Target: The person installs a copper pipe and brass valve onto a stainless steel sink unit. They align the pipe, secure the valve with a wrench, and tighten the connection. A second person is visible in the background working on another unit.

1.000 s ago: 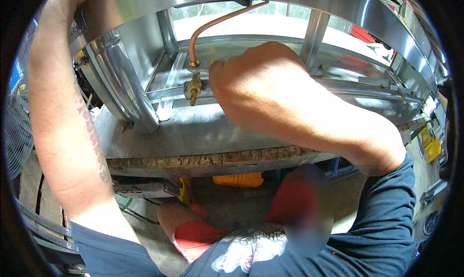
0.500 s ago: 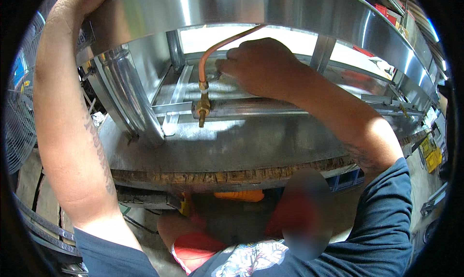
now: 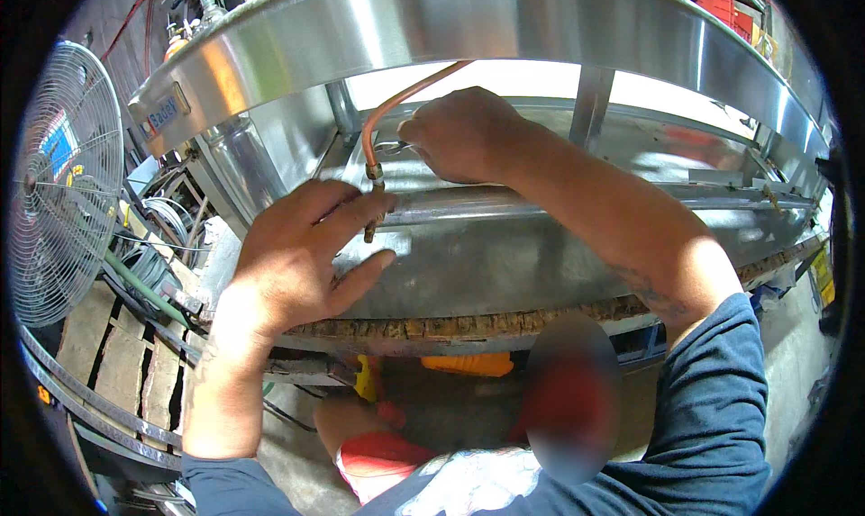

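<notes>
Wrench (image 3: 388, 147), clamped in the right hand (image 3: 468, 136), points left toward the upright fitting (image 3: 375, 174); the left hand (image 3: 302, 246), fingers apart, is nearer.

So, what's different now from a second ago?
The left hand, earlier up by the left corner of the steel frame, has come down and rightward, to the brass fitting; whether it touches is unclear. The right hand stays beside the copper pipe, with a metal tool in its grip. The pipe still runs into the fitting.
</notes>
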Tool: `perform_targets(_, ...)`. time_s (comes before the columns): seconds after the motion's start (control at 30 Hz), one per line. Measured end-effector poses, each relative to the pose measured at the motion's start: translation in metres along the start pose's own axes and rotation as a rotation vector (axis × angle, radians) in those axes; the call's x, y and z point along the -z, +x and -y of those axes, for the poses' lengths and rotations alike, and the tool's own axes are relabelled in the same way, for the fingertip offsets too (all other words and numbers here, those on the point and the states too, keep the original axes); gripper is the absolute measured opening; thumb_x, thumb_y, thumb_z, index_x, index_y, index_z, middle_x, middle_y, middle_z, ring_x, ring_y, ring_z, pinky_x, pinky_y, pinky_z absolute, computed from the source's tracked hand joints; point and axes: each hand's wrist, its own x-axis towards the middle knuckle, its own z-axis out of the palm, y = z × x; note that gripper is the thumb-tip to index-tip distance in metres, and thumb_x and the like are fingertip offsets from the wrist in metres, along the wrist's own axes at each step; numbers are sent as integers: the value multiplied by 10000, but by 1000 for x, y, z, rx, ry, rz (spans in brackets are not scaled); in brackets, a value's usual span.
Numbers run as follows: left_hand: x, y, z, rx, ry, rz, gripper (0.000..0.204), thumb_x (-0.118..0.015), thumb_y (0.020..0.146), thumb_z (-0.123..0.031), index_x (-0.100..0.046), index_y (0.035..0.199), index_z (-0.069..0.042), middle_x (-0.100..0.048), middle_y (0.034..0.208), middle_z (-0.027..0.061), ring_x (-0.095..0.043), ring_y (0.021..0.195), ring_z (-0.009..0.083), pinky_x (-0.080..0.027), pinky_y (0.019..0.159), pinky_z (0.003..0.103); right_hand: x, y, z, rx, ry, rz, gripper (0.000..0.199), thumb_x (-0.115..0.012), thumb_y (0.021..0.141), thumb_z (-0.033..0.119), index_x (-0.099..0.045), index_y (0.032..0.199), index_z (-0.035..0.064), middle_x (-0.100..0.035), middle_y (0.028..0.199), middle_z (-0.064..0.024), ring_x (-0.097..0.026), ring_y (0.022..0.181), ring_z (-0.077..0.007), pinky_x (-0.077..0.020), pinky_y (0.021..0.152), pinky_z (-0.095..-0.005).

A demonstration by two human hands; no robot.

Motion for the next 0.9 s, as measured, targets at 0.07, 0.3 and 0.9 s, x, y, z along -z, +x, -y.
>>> perform_targets(0.07, -6, -4, -3, 96, 21, -49, 477, -839, 778, -292, -691, 1162, -50, -683, 1034, 149, -687, 939, 334, -575, 809, 417, 2, -2, -2, -16, 15, 29, 182, -579, 920, 172, -717, 1011, 96, -723, 871, -132, -728, 848, -334, -590, 774, -481)
perform_targets(0.3, -1, -8, -24, 305, 287, 144, 381, -816, 807, -304, -672, 1050, -48, -671, 904, 144, -691, 782, 330, -556, 660, 443, 11, -3, 1, 78, 25, -52, 150, -624, 901, 183, -717, 1001, 120, -716, 888, -90, -720, 870, -301, -590, 768, -459)
perform_targets(0.9, -26, -8, -40, 520, 321, 215, 390, -815, 826, -274, -664, 1089, -30, -670, 881, 134, -694, 761, 330, -566, 672, 434, 6, 8, 1, 140, 5, -25, 195, -624, 894, 144, -734, 1054, 129, -705, 984, -76, -717, 940, -287, -593, 817, -444)
